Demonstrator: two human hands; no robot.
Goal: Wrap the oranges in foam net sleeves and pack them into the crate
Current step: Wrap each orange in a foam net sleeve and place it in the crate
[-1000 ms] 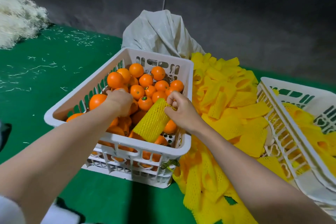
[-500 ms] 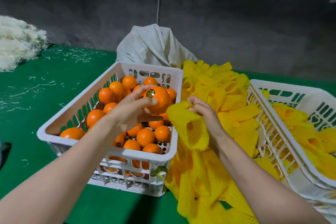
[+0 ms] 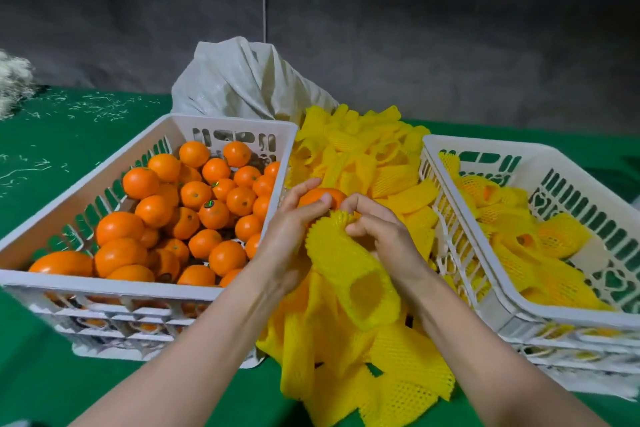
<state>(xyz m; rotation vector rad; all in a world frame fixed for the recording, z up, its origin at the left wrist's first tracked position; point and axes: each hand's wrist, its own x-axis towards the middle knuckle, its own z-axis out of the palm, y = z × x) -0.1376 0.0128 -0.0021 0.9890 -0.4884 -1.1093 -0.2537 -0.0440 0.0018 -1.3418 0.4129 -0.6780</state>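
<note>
Head view: middle of frame.
Left hand [image 3: 294, 229]: fingers curled round orange [image 3: 320, 196].
Right hand [image 3: 381, 236]: fingers pinching yellow sleeve [image 3: 349, 274].

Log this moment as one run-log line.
step: sleeving orange | left hand: holds orange | right hand: pinches foam sleeve mouth | orange: at sleeve mouth, not inside | packing crate: holds wrapped oranges

Foreground bright and even, lit from above; colours saturated, soft sheen on oranges [image 3: 140, 182]. Wall [image 3: 450, 45] behind dim, murky, low detail. Faint shadow under left crate [image 3: 104, 282] on green surface [image 3: 41, 374]. Wide-angle bowing at edges; corners soft.
</note>
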